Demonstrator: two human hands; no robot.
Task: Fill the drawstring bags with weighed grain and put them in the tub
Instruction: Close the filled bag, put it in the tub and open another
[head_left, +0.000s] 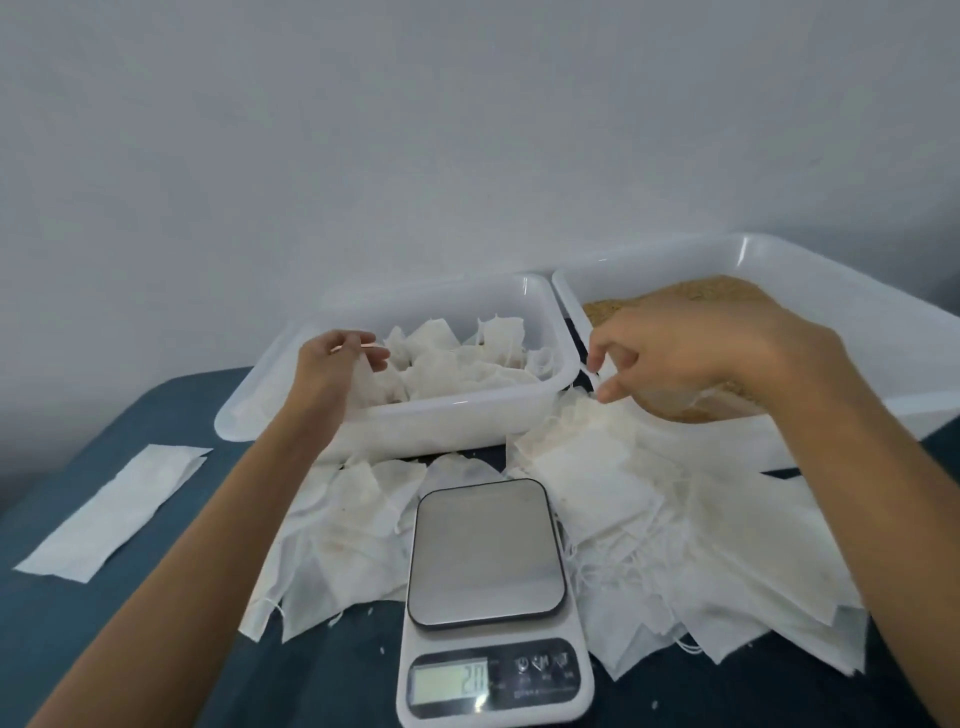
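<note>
My left hand (332, 358) is over the left white tub (447, 410), pinching the top of a white drawstring bag (363, 387) that hangs just inside the tub's near-left part. Several filled bags (467, 364) lie crumpled in that tub. My right hand (675, 348) hovers with curled fingers over the near-left corner of the right tub (831, 291), which holds brown grain (613, 306). Whether it holds anything is unclear. Empty flat bags (597, 483) are piled under it. The scale (488, 556) has a bare platform.
More empty bags (343, 525) are spread left of the scale on the dark blue table (104, 613). A long white strip (119, 514) lies at the far left. A plain wall stands behind the tubs. Stray grains dot the cloth near the scale.
</note>
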